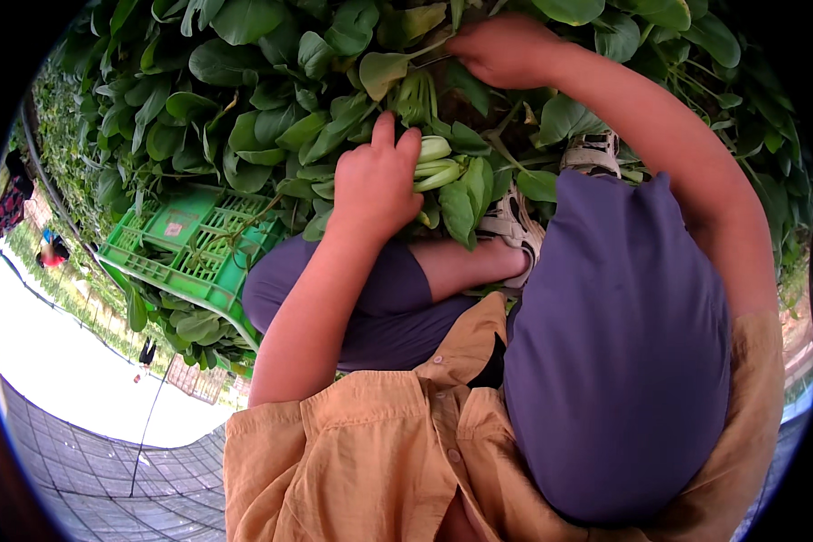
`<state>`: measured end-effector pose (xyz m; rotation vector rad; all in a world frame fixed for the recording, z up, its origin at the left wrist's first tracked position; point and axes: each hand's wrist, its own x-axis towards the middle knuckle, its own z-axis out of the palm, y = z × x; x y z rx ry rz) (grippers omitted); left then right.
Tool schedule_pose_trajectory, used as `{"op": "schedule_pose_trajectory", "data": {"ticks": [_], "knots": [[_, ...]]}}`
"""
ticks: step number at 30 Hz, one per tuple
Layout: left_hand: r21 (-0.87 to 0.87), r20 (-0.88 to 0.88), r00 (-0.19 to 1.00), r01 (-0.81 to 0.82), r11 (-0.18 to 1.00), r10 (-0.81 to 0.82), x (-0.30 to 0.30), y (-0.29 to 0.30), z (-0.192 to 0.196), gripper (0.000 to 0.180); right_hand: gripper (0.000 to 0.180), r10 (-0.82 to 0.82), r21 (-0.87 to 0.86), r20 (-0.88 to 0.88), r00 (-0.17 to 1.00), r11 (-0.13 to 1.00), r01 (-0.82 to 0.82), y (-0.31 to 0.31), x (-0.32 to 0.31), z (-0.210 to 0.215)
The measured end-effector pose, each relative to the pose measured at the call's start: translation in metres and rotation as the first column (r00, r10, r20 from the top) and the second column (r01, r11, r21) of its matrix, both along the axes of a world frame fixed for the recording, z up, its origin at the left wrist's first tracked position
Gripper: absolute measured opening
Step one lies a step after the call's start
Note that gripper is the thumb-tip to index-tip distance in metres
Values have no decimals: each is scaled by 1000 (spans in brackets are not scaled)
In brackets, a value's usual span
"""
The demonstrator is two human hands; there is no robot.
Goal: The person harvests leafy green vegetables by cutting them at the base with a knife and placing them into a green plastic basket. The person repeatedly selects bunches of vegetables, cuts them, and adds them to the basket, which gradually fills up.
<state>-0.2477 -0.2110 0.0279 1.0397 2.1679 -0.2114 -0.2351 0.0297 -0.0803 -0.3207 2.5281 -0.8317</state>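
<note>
My left hand (377, 185) is closed around cut bok choy (437, 166), whose pale green stalk ends stick out beside the thumb. Its index finger points up toward the plants. Just beyond the fingertips stands another bok choy (415, 98) with light green stalks. My right hand (506, 52) reaches in among the leaves at the top, its fingers curled and mostly hidden. A yellowing leaf (383, 74) has its stem running up to those fingers; what they grip, I cannot make out.
A green plastic crate (194, 237) lies tilted at the left, over a heap of leaves (199, 327). Dense leafy plants (253, 81) fill the far side. My sandalled foot (515, 224) and bent knee (619, 343) are close to the bok choy. Dark netting (108, 461) shows lower left.
</note>
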Motion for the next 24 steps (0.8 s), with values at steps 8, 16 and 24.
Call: {"op": "schedule_pose_trajectory", "data": {"ticks": [8, 16, 24], "knots": [[6, -63, 995, 83, 996, -83, 9, 6, 0, 71, 20, -38, 34, -143, 989, 999, 43, -14, -4, -8], [11, -55, 995, 78, 997, -77, 10, 6, 0, 71, 34, -71, 168, 206, 976, 985, 36, -23, -6, 16], [102, -93, 995, 51, 993, -42, 12, 4, -2, 62, 30, -66, 165, 240, 968, 986, 27, -40, 0, 3]]}}
